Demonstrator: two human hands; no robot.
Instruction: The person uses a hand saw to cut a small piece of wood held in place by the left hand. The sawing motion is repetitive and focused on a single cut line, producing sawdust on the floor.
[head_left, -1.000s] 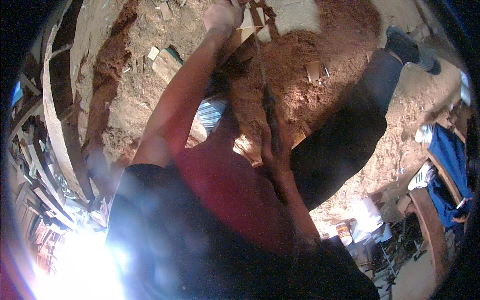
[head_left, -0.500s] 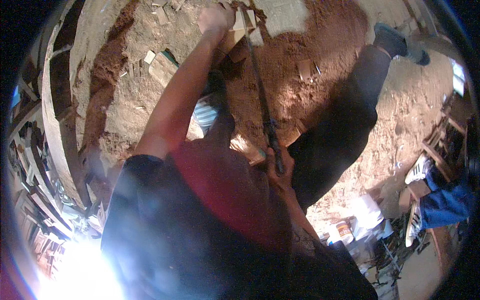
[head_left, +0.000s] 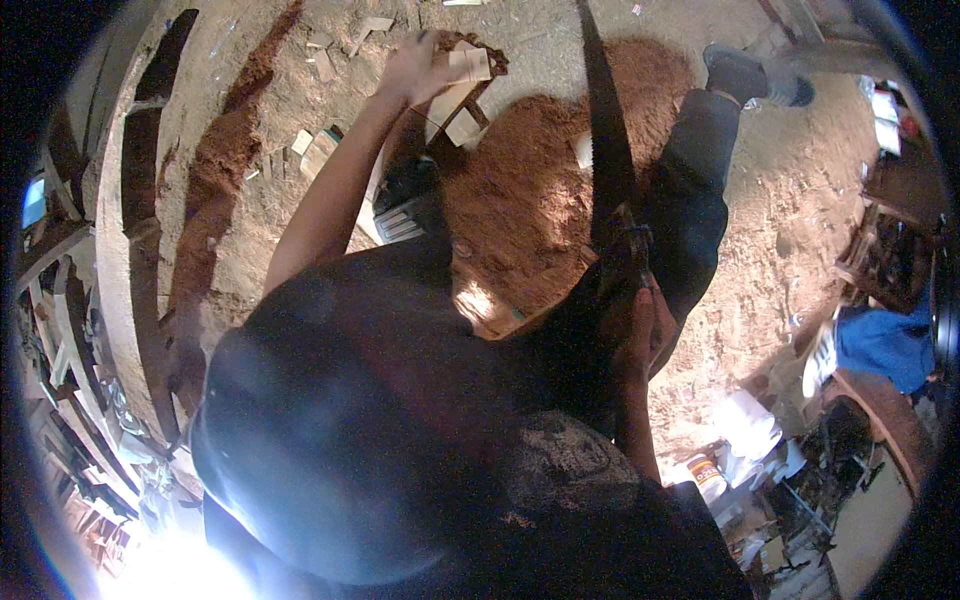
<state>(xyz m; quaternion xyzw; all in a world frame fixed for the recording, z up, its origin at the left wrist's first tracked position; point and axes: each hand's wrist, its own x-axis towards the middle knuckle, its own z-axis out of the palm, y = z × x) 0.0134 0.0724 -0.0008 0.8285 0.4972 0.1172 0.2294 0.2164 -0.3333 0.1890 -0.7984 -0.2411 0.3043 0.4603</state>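
Observation:
In my right hand (head_left: pixel 648 325) is the handle of a handsaw (head_left: pixel 612 150); its long dark blade points up and away, clear of the wood, with its broad side showing. My left hand (head_left: pixel 415 72) lies at the end of a wooden block (head_left: pixel 470 65), thumb and fingers stretched apart and touching it. Just below the block is a small pale offcut (head_left: pixel 463 128). My left foot, in a striped sandal (head_left: pixel 398 222), rests near the wood. Reddish sawdust (head_left: pixel 525 200) covers the ground between my legs.
Wood scraps (head_left: pixel 318 155) lie left of my forearm. A long curved plank (head_left: pixel 125 250) stands at the left, with stacked timber (head_left: pixel 80 400) beyond. At the lower right are a white container (head_left: pixel 745 425) and a labelled tin (head_left: pixel 705 478). Someone in blue trousers (head_left: pixel 885 345) is at the right edge.
The saw has come off the wood and moved right, its blade turned to show its broad side. My left hand has loosened, with its fingers more spread. My torso has leaned forward.

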